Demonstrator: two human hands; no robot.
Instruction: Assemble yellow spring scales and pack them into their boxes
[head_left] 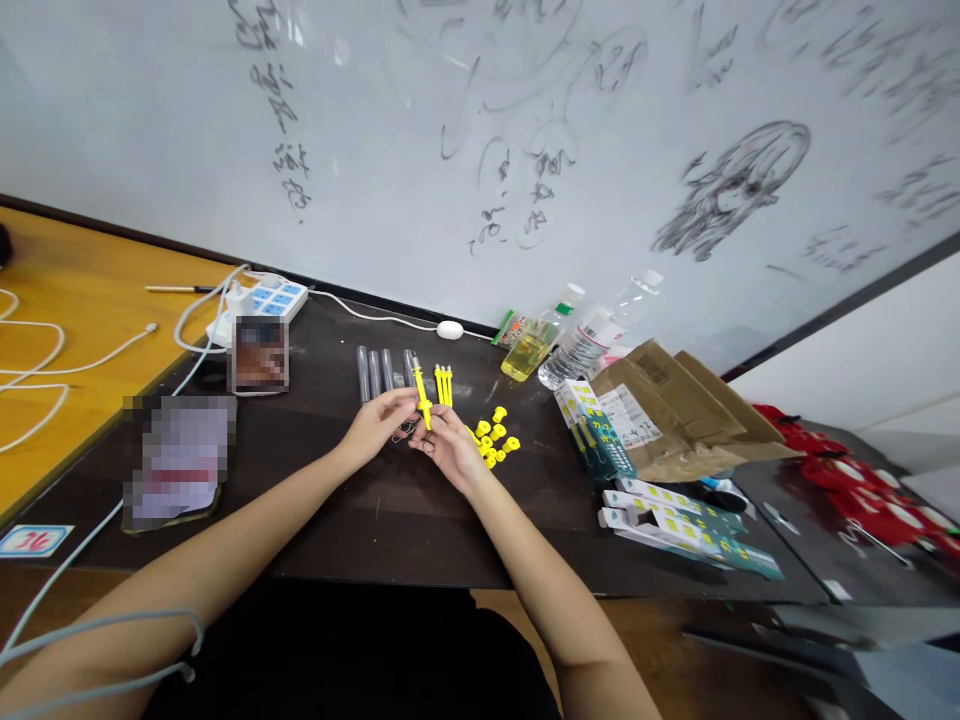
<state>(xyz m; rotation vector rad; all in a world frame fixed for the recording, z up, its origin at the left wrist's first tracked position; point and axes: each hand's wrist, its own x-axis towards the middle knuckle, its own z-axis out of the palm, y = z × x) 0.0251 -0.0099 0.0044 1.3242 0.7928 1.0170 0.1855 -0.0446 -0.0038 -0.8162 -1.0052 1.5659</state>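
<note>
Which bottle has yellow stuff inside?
The left bottle, touching or close to the small green packet. Its liquid is yellow, while the right bottle looks clear.

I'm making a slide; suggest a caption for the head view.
Left hand and right hand hold a yellow rod over a dark table, near clear tubes and yellow caps.

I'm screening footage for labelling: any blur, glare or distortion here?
Head view: red items at the right edge smear and stretch; whiteboard shows pale glare spots upper left; two left patches are pixelated; the yellow piece in both hands is clearer.
</note>
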